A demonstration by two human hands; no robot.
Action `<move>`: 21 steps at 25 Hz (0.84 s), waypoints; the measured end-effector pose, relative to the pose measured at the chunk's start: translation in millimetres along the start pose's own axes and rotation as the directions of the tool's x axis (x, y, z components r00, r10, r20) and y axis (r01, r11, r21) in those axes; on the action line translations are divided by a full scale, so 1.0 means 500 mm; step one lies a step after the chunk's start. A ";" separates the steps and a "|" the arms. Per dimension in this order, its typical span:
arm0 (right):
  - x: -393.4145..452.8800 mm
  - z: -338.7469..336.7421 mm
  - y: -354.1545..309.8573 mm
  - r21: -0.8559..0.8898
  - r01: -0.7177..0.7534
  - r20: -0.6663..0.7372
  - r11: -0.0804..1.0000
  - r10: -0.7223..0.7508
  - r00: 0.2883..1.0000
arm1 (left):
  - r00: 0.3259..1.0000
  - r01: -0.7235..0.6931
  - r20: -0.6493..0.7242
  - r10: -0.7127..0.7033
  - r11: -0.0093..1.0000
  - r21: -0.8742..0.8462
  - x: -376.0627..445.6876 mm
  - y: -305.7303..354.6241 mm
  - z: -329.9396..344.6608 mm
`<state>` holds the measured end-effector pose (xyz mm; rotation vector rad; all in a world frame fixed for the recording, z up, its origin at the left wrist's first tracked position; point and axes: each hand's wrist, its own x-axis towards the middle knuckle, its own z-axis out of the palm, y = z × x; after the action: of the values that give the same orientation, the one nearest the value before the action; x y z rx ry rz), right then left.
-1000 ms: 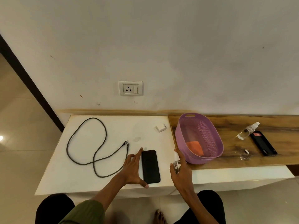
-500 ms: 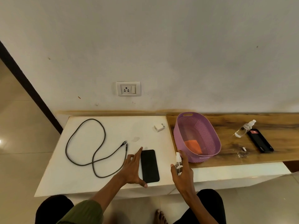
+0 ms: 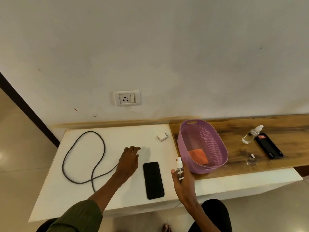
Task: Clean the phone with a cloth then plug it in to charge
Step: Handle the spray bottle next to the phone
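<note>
**Phone flat on the white table, spray bottle in the right hand**

Phone (image 3: 153, 180) is lying screen-up on the white table (image 3: 80, 198), right near the front edge, nobody touching it. The left hand (image 3: 129, 162) sits just at the phone's 10 o'clock, palm down over the table, fingers loose and spread, gripping nothing. It covers the end of the dark charging cable (image 3: 83, 156), which loops out to about 9 o'clock of the phone.

Right hand (image 3: 183, 180) is at the phone's 3 o'clock, fingers wrapped round a small clear spray bottle (image 3: 179, 166) held upright, white nozzle on top. Can't really tell which way the nozzle points.

White charger adapter (image 3: 162, 137) is at 12 to 1 o'clock from the phone, near the back of the table. Wall socket (image 3: 127, 98) is up on the wall at roughly 11 o'clock.

Purple basket (image 3: 217, 148) sits at 2 o'clock, on the wooden shelf (image 3: 284, 124), with the orange cloth (image 3: 198, 155) lying in the bottom. Further along the shelf toward 3 o'clock there's a second spray bottle (image 3: 251, 134) lying tilted, just beside a second dark phone (image 3: 269, 146).
</note>
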<state>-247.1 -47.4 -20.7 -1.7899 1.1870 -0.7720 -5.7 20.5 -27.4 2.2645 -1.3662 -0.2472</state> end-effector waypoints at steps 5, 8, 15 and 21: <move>0.025 0.006 0.000 0.056 0.002 -0.004 0.998 -0.001 1.000 | 0.999 0.030 0.017 -0.031 0.996 0.089 0.070 -0.012 0.016; 0.042 0.015 -0.005 0.077 0.001 -0.010 0.997 0.000 1.000 | 0.994 0.037 0.101 -0.045 0.996 0.081 0.084 -0.024 0.037; 0.096 0.051 -0.027 0.047 0.017 0.067 0.999 -0.021 0.998 | 0.989 0.131 0.106 -0.105 0.954 -0.271 0.090 0.009 0.028; 0.143 0.091 -0.085 0.069 0.088 0.188 0.994 -0.100 0.977 | 0.988 0.003 -0.134 -0.078 0.875 -0.483 0.133 0.092 -0.084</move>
<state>-165.3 -91.4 -1.0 -1.8355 0.9495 -0.6651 6.9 -41.9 37.4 1.8509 -1.0381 -0.3778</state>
